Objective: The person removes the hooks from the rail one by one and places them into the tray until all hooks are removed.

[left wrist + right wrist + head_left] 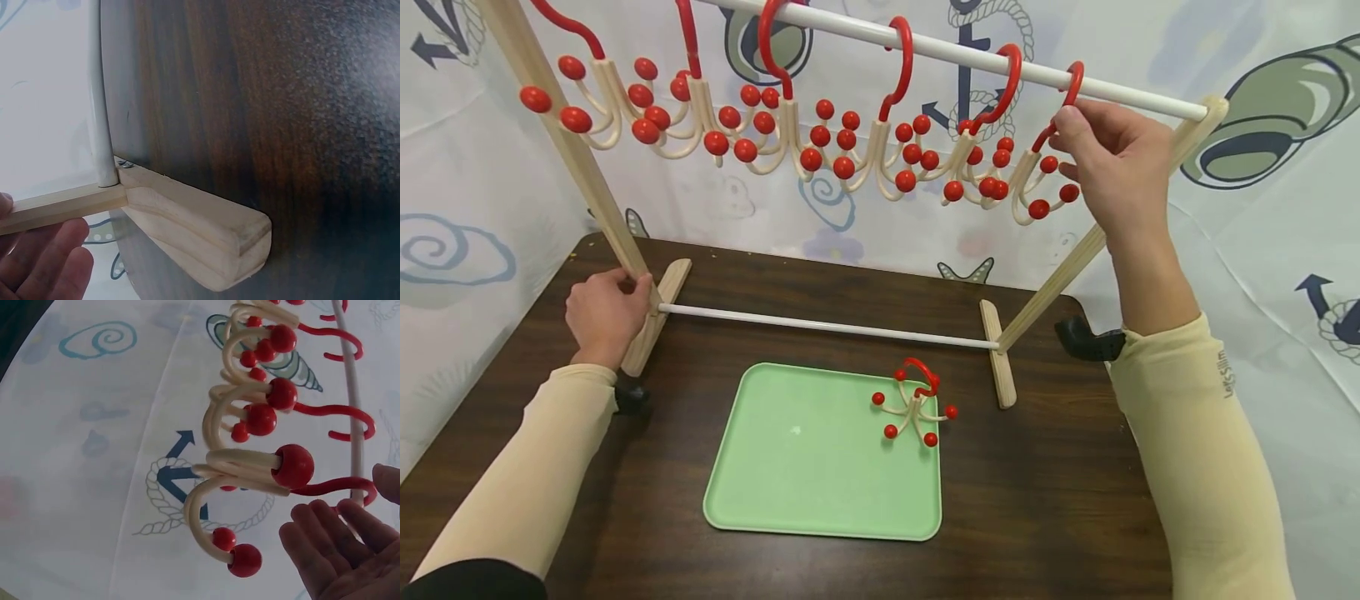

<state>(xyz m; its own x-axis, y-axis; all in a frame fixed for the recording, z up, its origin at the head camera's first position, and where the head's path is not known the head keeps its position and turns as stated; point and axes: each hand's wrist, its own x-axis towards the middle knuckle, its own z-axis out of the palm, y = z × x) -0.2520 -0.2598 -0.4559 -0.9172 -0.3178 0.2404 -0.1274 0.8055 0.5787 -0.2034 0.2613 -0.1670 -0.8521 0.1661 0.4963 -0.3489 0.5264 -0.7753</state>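
My left hand grips the left wooden post of a rack near its foot. In the left wrist view, fingers curl under that post. Up at the right end of the white top rod, my right hand pinches the red hook of the last hanger. This hanger has pale curved arms with red ball tips, and its hook lies over the rod. Several similar hangers hang in a row to its left. Another hanger stands on the green tray, hook upward.
A thin white lower bar joins the posts, with wooden feet on the dark brown table. The right wooden post slants beside my right forearm. Behind hangs a white cloth printed with anchors and shells.
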